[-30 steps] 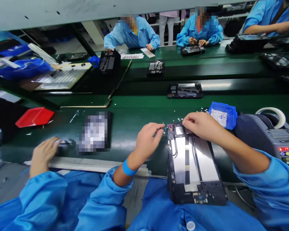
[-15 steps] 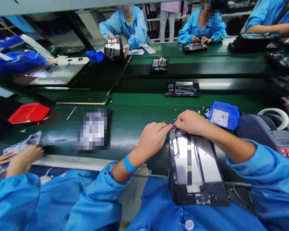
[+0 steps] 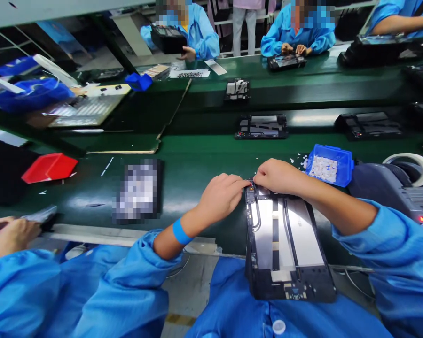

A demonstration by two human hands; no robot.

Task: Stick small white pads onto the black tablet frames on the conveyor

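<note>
both hands (image 3: 222,197) (image 3: 277,176) still pinching one tablet frame's (image 3: 285,244) corner — one blue bin (image 3: 343,162) beside

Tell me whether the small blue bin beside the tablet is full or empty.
Partly full: the blue bin holds a layer of small white pieces, with its blue walls showing above them.

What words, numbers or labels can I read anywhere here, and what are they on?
None can be read.
Paper sheet on the far bench: dark print, too small to read.
Machine by the tape roll: coloured buttons and a red display, too blurred.
Panel on the belt: blurred out.
Open device under both hands: no legible marking.
</note>
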